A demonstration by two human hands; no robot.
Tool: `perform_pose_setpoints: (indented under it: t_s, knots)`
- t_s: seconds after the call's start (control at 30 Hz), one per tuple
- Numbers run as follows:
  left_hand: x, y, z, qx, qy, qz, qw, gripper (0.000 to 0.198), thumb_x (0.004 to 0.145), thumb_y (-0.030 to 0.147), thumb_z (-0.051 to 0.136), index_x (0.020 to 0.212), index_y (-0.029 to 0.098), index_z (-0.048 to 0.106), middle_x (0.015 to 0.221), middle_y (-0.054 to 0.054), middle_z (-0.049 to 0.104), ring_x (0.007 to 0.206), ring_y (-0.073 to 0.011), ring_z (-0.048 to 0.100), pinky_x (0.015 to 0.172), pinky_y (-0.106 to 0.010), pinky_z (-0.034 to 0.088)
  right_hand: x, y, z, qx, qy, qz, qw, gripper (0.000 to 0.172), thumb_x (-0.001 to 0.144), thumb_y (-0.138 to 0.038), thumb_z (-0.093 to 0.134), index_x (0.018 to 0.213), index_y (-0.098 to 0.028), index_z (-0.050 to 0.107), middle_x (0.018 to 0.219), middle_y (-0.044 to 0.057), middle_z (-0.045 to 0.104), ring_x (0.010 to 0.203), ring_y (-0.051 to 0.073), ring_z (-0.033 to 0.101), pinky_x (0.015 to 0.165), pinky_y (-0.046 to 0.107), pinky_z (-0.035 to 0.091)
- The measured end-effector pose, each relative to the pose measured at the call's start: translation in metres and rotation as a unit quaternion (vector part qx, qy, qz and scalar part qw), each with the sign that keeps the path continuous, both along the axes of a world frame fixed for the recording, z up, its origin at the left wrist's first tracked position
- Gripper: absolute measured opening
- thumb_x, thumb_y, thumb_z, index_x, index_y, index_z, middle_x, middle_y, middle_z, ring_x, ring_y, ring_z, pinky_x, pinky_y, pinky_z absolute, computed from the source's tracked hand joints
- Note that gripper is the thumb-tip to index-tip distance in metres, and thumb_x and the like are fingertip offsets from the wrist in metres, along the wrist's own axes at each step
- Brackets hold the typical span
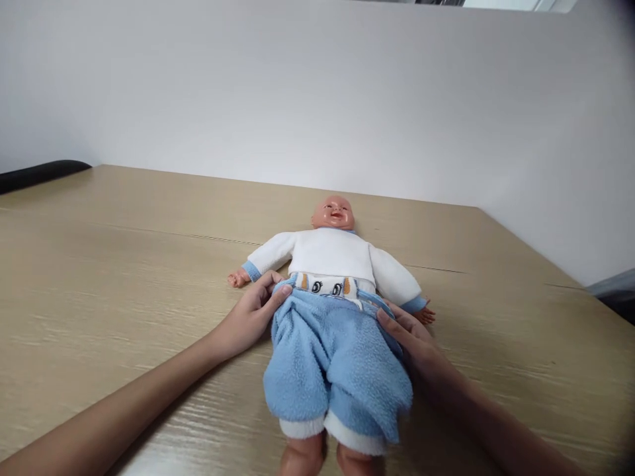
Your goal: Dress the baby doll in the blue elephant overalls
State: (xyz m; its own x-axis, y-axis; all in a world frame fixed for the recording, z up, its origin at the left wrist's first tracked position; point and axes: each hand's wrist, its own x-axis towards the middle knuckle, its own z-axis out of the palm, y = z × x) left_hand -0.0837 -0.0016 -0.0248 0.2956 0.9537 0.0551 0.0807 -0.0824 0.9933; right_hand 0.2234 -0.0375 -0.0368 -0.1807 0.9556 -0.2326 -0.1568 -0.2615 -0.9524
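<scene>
A baby doll (335,213) lies on its back on the table, head away from me, arms spread out. It has on a white top (331,253) with blue cuffs and blue fleece pants (317,344) with white hems. Two embroidered eyes show on the white fabric just below the chest. At the left side of the waistband, my left hand (255,314) pinches the edge between thumb and fingers. My right hand (409,334) grips the waistband's other side, its fingertips partly hidden by cloth. Bare doll legs stick out of the hems and run off the bottom of the view.
The wooden table (124,264) has a thin seam running across it behind the doll. A pale wall (297,92) rises beyond its far edge. Dark curved objects, perhaps chair backs, show at the far left (44,173) and right edges.
</scene>
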Motion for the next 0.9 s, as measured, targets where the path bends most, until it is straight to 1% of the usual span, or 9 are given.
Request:
perform_pose_setpoints:
  t_s: [0.07,0.13,0.23,0.33,0.43,0.53,0.63,0.77,0.9]
  knots:
    - [-0.003,0.000,0.005,-0.009,0.030,-0.036,0.999,0.045,0.103,0.065,0.061,0.099,0.020,0.058,0.091,0.001,0.058,0.086,-0.0168,0.054,0.082,-0.029,0.048,0.003,0.001,0.000,0.019,-0.031,-0.004,0.999,0.047,0.093,-0.058,0.083,0.127,-0.025,0.077,0.122,0.006,0.082,0.110,0.024,0.075,0.090,0.030,0.060]
    - [-0.007,-0.001,0.012,-0.027,0.044,-0.077,0.996,0.041,0.105,0.062,0.061,0.108,0.021,0.065,0.106,-0.004,0.067,0.104,-0.0219,0.061,0.096,-0.034,0.051,0.004,0.000,0.003,0.019,-0.034,-0.014,0.999,0.046,0.091,-0.057,0.084,0.125,-0.026,0.078,0.124,0.006,0.081,0.116,0.026,0.075,0.096,0.033,0.061]
    - [-0.015,-0.005,0.022,-0.064,0.030,-0.139,0.988,0.039,0.103,0.056,0.066,0.125,0.024,0.070,0.130,-0.008,0.071,0.130,-0.0288,0.061,0.115,-0.044,0.048,0.000,-0.005,0.012,-0.012,0.040,0.012,0.999,0.048,0.090,-0.053,0.083,0.131,-0.029,0.076,0.131,0.006,0.080,0.121,0.030,0.075,0.107,0.041,0.059]
    - [-0.017,-0.008,0.025,-0.085,0.000,-0.183,0.979,0.043,0.099,0.053,0.073,0.134,0.026,0.070,0.139,-0.010,0.071,0.137,-0.0319,0.061,0.120,-0.051,0.046,-0.004,-0.008,0.017,-0.032,0.093,0.045,0.994,0.050,0.093,-0.048,0.080,0.140,-0.032,0.072,0.136,0.006,0.079,0.127,0.031,0.074,0.115,0.045,0.056]
    - [-0.014,-0.011,0.022,-0.094,-0.030,-0.176,0.979,0.044,0.099,0.052,0.074,0.135,0.027,0.072,0.142,-0.010,0.072,0.139,-0.0321,0.061,0.124,-0.053,0.044,-0.005,-0.009,0.014,-0.035,0.086,0.040,0.995,0.050,0.096,-0.048,0.079,0.144,-0.033,0.070,0.138,0.006,0.079,0.130,0.029,0.073,0.117,0.046,0.054]
    - [-0.011,-0.011,0.017,-0.099,-0.043,-0.157,0.982,0.043,0.100,0.054,0.073,0.133,0.028,0.072,0.137,-0.010,0.074,0.135,-0.0305,0.064,0.123,-0.051,0.045,-0.002,-0.007,0.007,-0.035,0.072,0.025,0.997,0.053,0.092,-0.052,0.083,0.140,-0.031,0.073,0.139,0.006,0.078,0.133,0.030,0.071,0.120,0.046,0.052]
    - [-0.010,-0.010,0.014,-0.091,-0.049,-0.142,0.984,0.038,0.100,0.054,0.073,0.127,0.028,0.071,0.133,-0.008,0.072,0.128,-0.0267,0.065,0.120,-0.045,0.047,0.005,-0.005,-0.001,-0.043,0.026,-0.031,0.998,0.057,0.085,-0.057,0.089,0.135,-0.033,0.075,0.136,0.003,0.078,0.133,0.029,0.068,0.117,0.043,0.053]
    - [-0.008,-0.011,0.012,-0.083,-0.042,-0.105,0.990,0.032,0.103,0.054,0.070,0.110,0.023,0.065,0.105,-0.002,0.066,0.103,-0.0188,0.062,0.096,-0.032,0.051,0.014,-0.002,0.001,0.031,-0.067,-0.051,0.996,0.043,0.087,-0.062,0.086,0.118,-0.032,0.078,0.107,0.000,0.077,0.108,0.024,0.069,0.097,0.033,0.058]
    - [-0.007,-0.008,0.013,-0.011,-0.036,-0.051,0.998,0.032,0.102,0.051,0.072,0.101,0.021,0.062,0.090,0.001,0.055,0.085,-0.0142,0.052,0.078,-0.026,0.043,0.012,0.002,0.022,0.146,-0.123,-0.032,0.981,0.036,0.092,-0.062,0.079,0.100,-0.028,0.073,0.089,-0.002,0.065,0.083,0.019,0.059,0.075,0.026,0.052]
